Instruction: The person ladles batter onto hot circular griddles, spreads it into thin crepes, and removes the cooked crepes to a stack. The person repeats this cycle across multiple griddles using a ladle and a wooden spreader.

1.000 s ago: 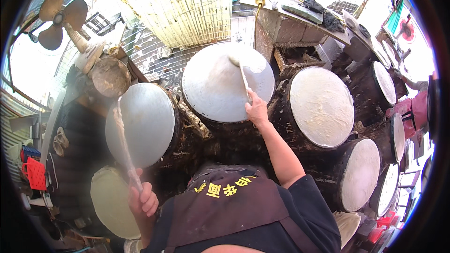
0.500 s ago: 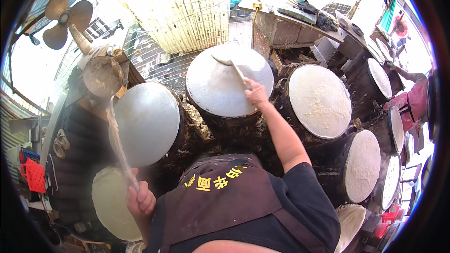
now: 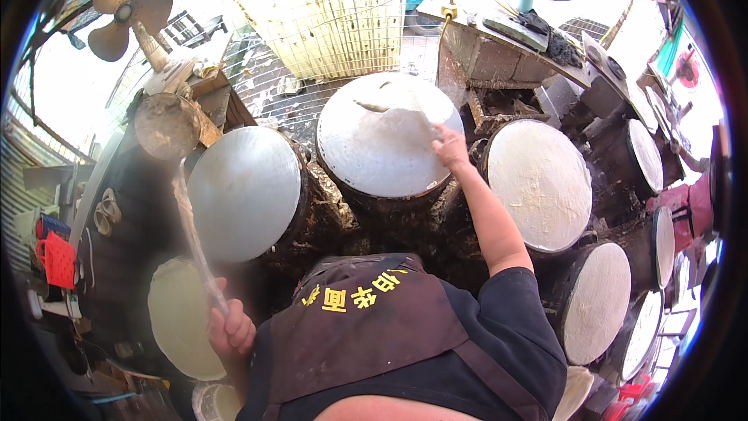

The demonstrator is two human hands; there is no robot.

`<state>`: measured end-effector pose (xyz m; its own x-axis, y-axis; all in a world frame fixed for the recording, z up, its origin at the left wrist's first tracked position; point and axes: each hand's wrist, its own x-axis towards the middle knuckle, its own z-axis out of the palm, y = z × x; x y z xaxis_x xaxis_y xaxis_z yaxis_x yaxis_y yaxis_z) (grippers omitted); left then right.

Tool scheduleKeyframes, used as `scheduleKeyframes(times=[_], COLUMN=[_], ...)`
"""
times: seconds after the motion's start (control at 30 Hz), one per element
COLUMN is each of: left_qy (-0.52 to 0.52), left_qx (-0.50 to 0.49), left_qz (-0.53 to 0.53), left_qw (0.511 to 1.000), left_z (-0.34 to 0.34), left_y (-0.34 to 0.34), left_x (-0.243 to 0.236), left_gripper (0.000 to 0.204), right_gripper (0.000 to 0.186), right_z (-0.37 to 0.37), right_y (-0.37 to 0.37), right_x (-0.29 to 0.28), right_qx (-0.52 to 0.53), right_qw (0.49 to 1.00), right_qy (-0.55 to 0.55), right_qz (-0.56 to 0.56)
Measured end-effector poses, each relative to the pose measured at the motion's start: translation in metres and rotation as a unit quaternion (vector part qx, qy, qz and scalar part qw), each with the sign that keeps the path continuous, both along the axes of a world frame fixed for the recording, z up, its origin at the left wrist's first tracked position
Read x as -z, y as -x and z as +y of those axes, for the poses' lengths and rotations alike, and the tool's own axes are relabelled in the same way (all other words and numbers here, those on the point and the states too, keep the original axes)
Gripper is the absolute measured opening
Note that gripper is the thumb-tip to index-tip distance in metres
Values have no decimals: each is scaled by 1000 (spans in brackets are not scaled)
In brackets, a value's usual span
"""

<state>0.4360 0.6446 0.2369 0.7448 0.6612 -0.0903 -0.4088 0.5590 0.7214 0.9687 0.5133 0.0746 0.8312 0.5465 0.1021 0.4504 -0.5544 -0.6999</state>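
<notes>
My right hand (image 3: 450,146) is closed around the pale handle of a tool (image 3: 421,113) over the round grey griddle (image 3: 366,156) in front of me. The tool's far end, blurred by motion, lies toward a thin curved mark on the surface; its exact kind is unclear. In my left hand (image 3: 232,334) is a long-handled ladle (image 3: 166,126), its bowl raised beyond a second bare grey griddle (image 3: 243,195). Pale batter coats a griddle (image 3: 538,187) on the right and another (image 3: 185,320) beside my left hand.
More batter-covered round griddles (image 3: 596,304) stand along the right on dark drums. A fan (image 3: 128,12) stands at far left, above a red basket (image 3: 56,260). At the far right is a person in pink clothing (image 3: 689,210). Behind stands a cluttered block counter (image 3: 499,54).
My right hand has moved right across the middle griddle with its tool. The left hand still holds the ladle in nearly the same place. The whole view has shifted slightly.
</notes>
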Motion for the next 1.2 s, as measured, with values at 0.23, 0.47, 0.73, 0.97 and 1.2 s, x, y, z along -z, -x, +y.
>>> scheduleKeyframes(times=[0.23, 0.47, 0.73, 0.97, 1.2], left_qy=[28, -10, -43, -50, -36], left_qx=[-10, 25, 25, 32, -12], left_qz=[-26, -14, 19, 16, 19], left_qw=[999, 1000, 999, 998, 999], left_z=[-29, -47, -59, -64, -74], left_y=[-26, -38, -51, -54, -47], left_x=[-3, -4, -11, -11, -11], left_gripper=[54, 54, 54, 54, 55], right_gripper=[49, 47, 51, 48, 52], right_z=[26, -7, -7, 22, 8], right_y=[13, -63, -42, -37, -65], right_x=[6, 4, -15, -30, -31], right_qx=[-135, -66, -240, -198, -217], right_qw=[990, 995, 966, 966, 969], right_qy=[22, 65, 88, 88, 44], right_qz=[37, -36, 48, 145, 108])
